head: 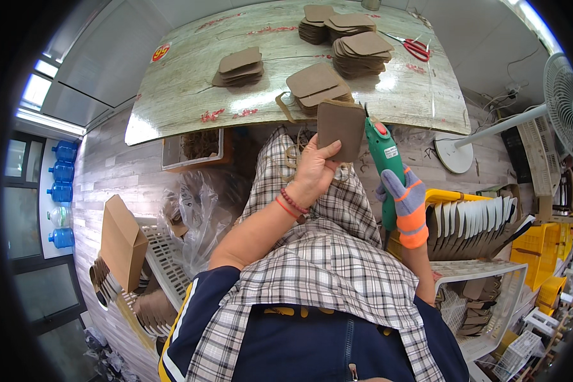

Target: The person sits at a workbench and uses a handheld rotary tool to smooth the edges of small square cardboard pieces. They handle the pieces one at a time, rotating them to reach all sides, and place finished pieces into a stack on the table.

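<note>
My bare left hand (317, 167) holds a brown rounded rectangular piece (340, 129) upright by its lower edge, in front of the table edge. In my right hand (403, 193), which wears a grey and orange glove, is a green handheld power tool (383, 148) with a red switch. Its thin dark tip points up beside the piece's right edge; whether they touch I cannot tell. Just beyond the piece, a stack of similar brown pieces (315, 83) lies on the table (172, 105), with a curled tan strip (283, 107) at its left.
More brown stacks (241, 64) (361, 52) and red-handled scissors (416, 49) lie on the table. Under its left part stands a box of scraps (198, 148). Crates (515, 286) of pieces stand right, a plastic bag (203, 210) and cardboard box (122, 243) left, a fan (570, 107) far right.
</note>
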The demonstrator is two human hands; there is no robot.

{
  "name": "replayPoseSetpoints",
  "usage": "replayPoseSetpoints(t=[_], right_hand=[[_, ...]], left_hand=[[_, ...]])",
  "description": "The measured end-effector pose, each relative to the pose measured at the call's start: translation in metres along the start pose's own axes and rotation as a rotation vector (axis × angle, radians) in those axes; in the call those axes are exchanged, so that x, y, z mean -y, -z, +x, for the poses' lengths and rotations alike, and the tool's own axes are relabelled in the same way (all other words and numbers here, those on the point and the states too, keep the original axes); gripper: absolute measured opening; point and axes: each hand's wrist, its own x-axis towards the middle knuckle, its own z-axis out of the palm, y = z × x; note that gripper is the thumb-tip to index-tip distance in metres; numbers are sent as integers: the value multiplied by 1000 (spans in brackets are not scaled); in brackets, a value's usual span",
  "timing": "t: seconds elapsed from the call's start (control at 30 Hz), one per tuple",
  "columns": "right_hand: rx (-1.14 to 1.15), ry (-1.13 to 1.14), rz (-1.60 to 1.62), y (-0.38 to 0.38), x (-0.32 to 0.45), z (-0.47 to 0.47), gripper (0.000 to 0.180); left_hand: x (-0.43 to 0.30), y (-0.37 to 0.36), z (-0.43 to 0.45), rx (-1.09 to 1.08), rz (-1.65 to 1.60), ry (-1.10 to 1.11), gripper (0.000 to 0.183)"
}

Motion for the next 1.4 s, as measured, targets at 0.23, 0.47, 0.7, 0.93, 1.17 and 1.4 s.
replayPoseSetpoints(t=[0.23,0.47,0.7,0.93,1.17,1.4], right_hand=[[108,-48,-63,20,5,-7,26],[165,-92,-119,27,6,-12,32],[182,-155,-172,20,12,-17,34],[138,-172,-155,12,9,-13,35],[211,-203,-142,14,13,-10,32],[280,-234,-143,16,14,-11,34]], left_hand=[[-35,10,0,60,223,14,30],[-72,18,6,136,480,61,34],[-89,18,5,150,707,153,31],[-82,22,0,144,804,236,31],[-106,12,2,240,1075,185,25],[-124,19,10,180,969,-11,18]])
